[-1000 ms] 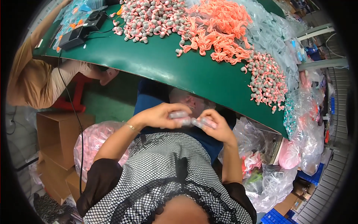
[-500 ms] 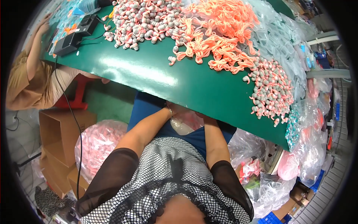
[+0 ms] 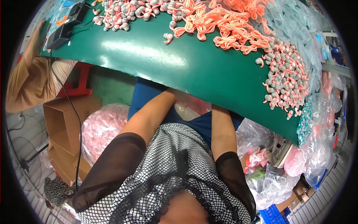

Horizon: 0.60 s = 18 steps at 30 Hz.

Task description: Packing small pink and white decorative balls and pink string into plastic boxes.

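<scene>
Both my forearms reach under the near edge of the green table [image 3: 141, 59], and the tabletop hides my hands. My left forearm [image 3: 156, 112] slants in to the right, while my right forearm [image 3: 223, 130] runs almost straight ahead. On my lap between them lies a clear plastic bag [image 3: 191, 108] with something pink showing through, partly under the table edge. Whether either hand grips it cannot be seen. On the table are heaps of small grey-and-pink striped hook-shaped pieces [image 3: 285, 72] and bundles of orange cord [image 3: 201, 22]. One loose striped piece [image 3: 168, 38] lies nearer me.
Clear plastic cases [image 3: 291, 22] are heaped at the far right. A black box with a cable [image 3: 59, 36] sits at the left, near another person's arm [image 3: 31, 46]. An open cardboard box [image 3: 61, 119], a bag of pink pieces [image 3: 104, 132] and plastic bags [image 3: 272, 186] flank me.
My view has shifted, so the table's contents appear higher up. My forearms have slid further under the table edge, and the wrists seen before are now hidden.
</scene>
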{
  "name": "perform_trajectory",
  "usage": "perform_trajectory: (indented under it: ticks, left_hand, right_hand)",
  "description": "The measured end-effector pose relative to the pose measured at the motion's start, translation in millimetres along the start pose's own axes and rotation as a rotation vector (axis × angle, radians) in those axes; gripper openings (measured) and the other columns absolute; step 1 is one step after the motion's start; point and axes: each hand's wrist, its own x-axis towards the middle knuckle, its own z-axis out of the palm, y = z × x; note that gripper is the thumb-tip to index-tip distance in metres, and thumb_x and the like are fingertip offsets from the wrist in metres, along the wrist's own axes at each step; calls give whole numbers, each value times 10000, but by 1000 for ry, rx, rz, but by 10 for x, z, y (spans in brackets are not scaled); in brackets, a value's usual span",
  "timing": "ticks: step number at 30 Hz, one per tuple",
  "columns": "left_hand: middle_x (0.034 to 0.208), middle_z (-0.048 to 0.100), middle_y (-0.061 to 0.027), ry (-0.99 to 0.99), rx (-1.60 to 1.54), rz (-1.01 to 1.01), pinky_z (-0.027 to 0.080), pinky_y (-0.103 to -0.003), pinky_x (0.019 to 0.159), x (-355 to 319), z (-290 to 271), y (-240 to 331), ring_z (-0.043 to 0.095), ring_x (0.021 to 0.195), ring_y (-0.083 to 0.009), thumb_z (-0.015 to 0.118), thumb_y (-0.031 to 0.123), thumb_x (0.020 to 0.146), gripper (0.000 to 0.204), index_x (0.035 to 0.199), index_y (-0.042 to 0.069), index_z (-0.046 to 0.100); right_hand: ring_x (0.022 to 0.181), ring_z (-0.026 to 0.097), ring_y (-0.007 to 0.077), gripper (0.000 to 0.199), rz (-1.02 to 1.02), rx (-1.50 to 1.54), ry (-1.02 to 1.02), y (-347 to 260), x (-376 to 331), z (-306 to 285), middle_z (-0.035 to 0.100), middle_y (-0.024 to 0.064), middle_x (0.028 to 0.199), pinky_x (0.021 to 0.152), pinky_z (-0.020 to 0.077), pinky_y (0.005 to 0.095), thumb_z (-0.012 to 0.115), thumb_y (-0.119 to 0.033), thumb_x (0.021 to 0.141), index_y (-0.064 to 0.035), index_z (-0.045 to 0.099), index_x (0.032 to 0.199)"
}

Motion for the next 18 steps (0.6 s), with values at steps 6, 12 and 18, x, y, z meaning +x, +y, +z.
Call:
perform_trajectory:
  ticks: [6,12,18]
  left_hand:
    - [1266,617,-95,-12,-121,-71,532,-363,792,93,-36,-34,639,1013,-202,574,229,884,469,1341,128,551]
    - [1268,614,-87,6,-247,-163,534,-353,787,61,-34,-30,638,1015,-198,579,208,886,475,1354,131,541]
    - [1271,611,-79,27,-372,-244,535,-343,783,62,-46,-12,638,1017,-194,584,186,889,484,1367,133,530]
  right_hand:
    - [1034,624,279,476,84,74,41,-33,32,42,664,126,1162,831,513,411,651,-419,908,-96,605,1255]
    - [1069,615,287,486,133,151,62,-3,53,-2,659,130,1185,860,507,419,648,-427,910,-98,601,1264]
    - [1104,605,296,496,180,224,91,37,-17,-38,654,133,1208,889,500,426,644,-435,911,-100,597,1274]
